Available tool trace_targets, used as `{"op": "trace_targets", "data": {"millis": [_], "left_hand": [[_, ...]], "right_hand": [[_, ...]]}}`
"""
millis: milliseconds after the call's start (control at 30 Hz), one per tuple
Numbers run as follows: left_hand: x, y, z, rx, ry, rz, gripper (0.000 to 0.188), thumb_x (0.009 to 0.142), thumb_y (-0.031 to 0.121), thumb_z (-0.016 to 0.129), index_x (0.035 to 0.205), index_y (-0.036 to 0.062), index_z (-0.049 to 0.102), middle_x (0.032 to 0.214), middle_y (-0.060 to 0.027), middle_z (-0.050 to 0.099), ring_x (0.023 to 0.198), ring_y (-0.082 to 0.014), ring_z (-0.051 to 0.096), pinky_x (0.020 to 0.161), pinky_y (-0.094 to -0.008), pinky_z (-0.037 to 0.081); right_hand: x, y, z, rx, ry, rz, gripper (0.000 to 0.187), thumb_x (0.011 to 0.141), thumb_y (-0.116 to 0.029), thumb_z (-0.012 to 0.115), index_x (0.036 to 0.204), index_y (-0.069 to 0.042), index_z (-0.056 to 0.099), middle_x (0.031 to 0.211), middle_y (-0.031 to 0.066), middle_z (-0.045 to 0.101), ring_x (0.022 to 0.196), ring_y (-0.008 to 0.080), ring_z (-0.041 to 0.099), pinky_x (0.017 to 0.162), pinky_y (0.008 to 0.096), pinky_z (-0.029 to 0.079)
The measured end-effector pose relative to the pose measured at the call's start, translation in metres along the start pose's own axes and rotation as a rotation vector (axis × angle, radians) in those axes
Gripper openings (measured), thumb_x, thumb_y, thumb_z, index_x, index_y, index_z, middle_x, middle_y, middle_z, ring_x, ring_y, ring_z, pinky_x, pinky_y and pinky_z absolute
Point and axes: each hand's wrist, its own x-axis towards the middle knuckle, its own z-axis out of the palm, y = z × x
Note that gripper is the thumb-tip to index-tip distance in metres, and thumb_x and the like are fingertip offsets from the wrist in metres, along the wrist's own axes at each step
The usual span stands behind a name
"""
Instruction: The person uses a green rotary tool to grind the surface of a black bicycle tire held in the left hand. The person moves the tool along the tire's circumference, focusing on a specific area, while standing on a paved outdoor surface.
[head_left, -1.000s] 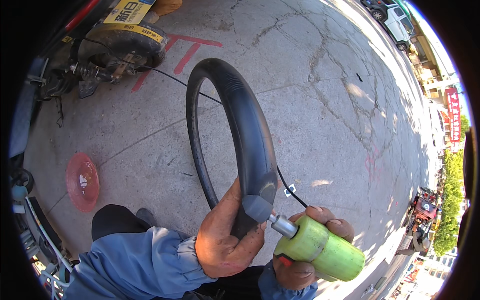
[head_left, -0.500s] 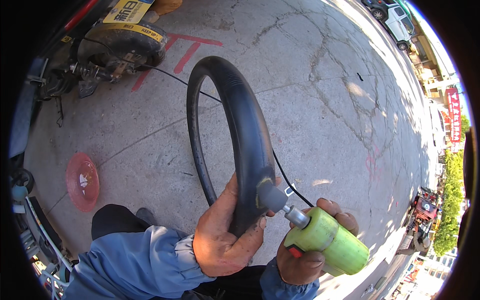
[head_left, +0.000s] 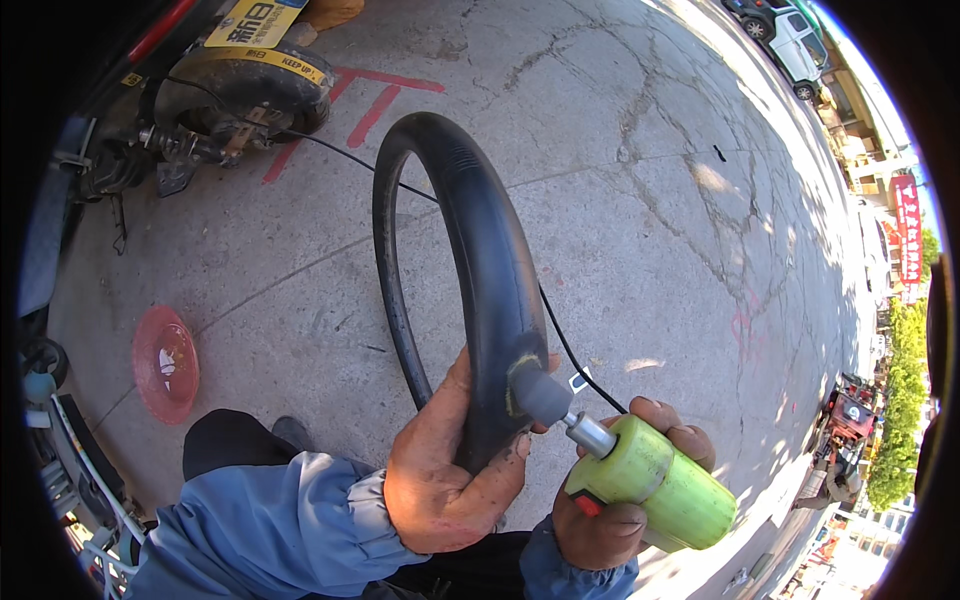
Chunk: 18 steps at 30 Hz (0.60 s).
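A black inner tube [head_left: 487, 235], inflated into a ring, stands upright before me. My left hand [head_left: 445, 475] is closed around its lower end, thumb on the near side and fingers behind. In my right hand [head_left: 600, 525] is a green handheld power grinder [head_left: 660, 475] with a red switch [head_left: 587, 502] by the thumb. Its metal chuck [head_left: 590, 437] carries a grey grinding head [head_left: 543, 395], which rests against the tube's wall just above my left thumb. Around that head the rubber has a dull, yellowish-edged patch [head_left: 520, 370].
A red plastic basin [head_left: 143, 365] sits on the concrete floor [head_left: 650, 260] at left. At the far left stands a vehicle with a dirty rear wheel [head_left: 240, 85]. A black cable [head_left: 565, 345] passes behind the tube. A white car [head_left: 795, 50] is at the far right.
The grinder and its head have shifted very slightly left along with the lower part of the tube. Both hands keep their holds.
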Motion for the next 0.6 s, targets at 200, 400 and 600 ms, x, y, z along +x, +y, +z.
{"op": "trace_targets", "data": {"millis": [200,400,600], "left_hand": [[-0.001,0.0,-0.001,-0.05,0.003,-0.048,0.072,0.088,-0.009,0.04,0.154,0.0049,0.014,0.14,-0.0125,0.047,0.111,-0.0109,0.049,0.093,-0.0264,0.041],[-0.001,0.0,-0.001,-0.013,0.003,-0.011,0.073,0.089,-0.009,0.041,0.154,0.0052,0.013,0.141,-0.0134,0.046,0.109,-0.0117,0.051,0.094,-0.0278,0.042],[-0.003,-0.003,-0.005,-0.122,0.007,-0.051,0.073,0.089,-0.007,0.045,0.153,0.0053,0.015,0.139,-0.0162,0.048,0.108,-0.013,0.053,0.095,-0.03,0.044]], "right_hand": [[0.003,0.002,-0.004,-0.026,-0.138,-0.093,0.076,0.071,-0.033,0.088,0.12,-0.003,0.039,0.114,0.0242,0.06,0.105,0.0268,0.063,0.088,0.0349,0.054],[0.0,0.006,0.003,0.076,0.039,-0.064,0.075,0.07,-0.027,0.089,0.122,-0.003,0.039,0.116,0.0274,0.06,0.1,0.0274,0.065,0.084,0.0347,0.055],[0.005,0.0,-0.014,0.09,-0.257,-0.043,0.078,0.068,-0.028,0.09,0.123,-0.004,0.04,0.116,0.0292,0.06,0.095,0.026,0.066,0.079,0.0349,0.056]]}}
